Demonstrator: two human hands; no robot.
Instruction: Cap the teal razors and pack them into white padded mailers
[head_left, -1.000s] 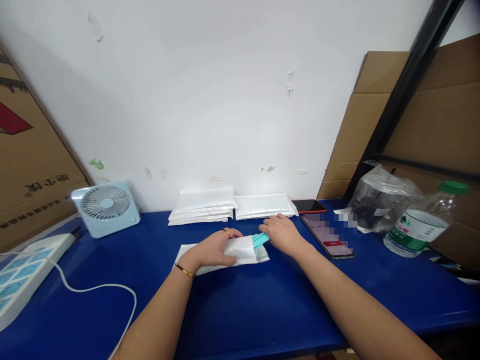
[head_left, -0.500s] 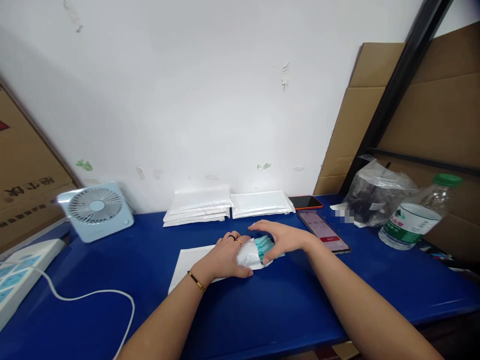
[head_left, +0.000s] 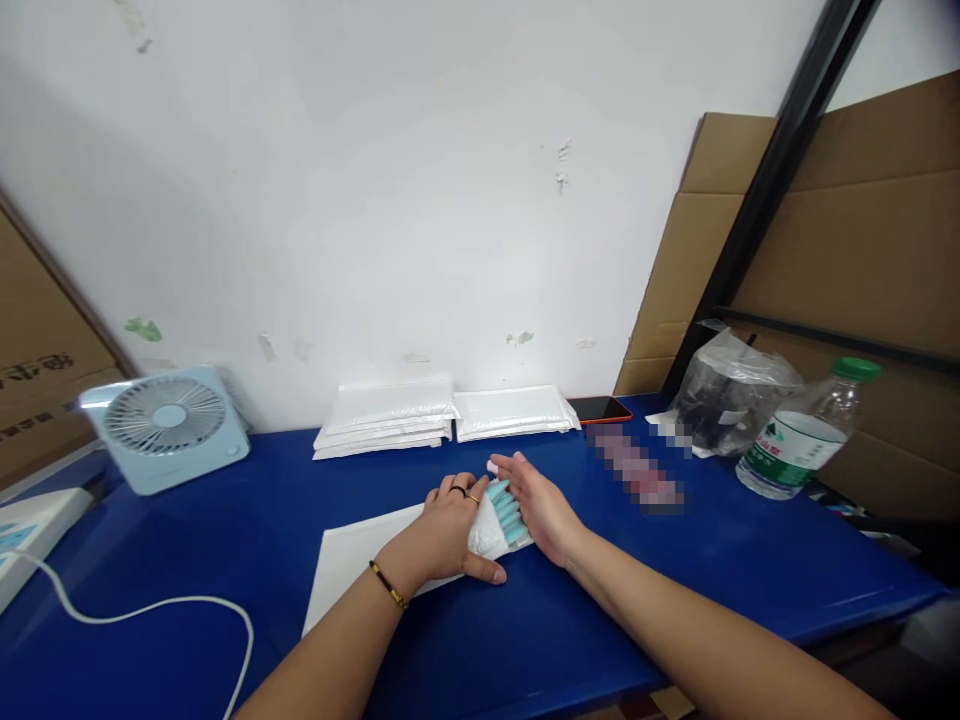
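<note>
My left hand (head_left: 450,530) lies over a white padded envelope (head_left: 352,560), fingers on its far side and thumb along its near edge, gripping it near its right end. Out of that end poke several turquoise, thin items (head_left: 508,515) in a row; their kind I cannot make out. My right hand (head_left: 546,512) stands on edge at their right ends, its fingers stretched out and the palm turned toward them. It touches or nearly touches the turquoise ends. Part of the envelope is hidden under my left hand and wrist.
Padded envelopes lie in two piles (head_left: 386,415) (head_left: 514,412) against the wall. A phone (head_left: 600,409) and a blurred-out device (head_left: 637,470) are to the right, by a bagged dark object (head_left: 720,400) and a water bottle (head_left: 795,445). A blue fan (head_left: 169,425) and white cable (head_left: 150,610) are left.
My right hand has moved left and straightened, its palm now against or close to the turquoise ends. My left hand stays on the envelope. The whole view has shifted slightly.
</note>
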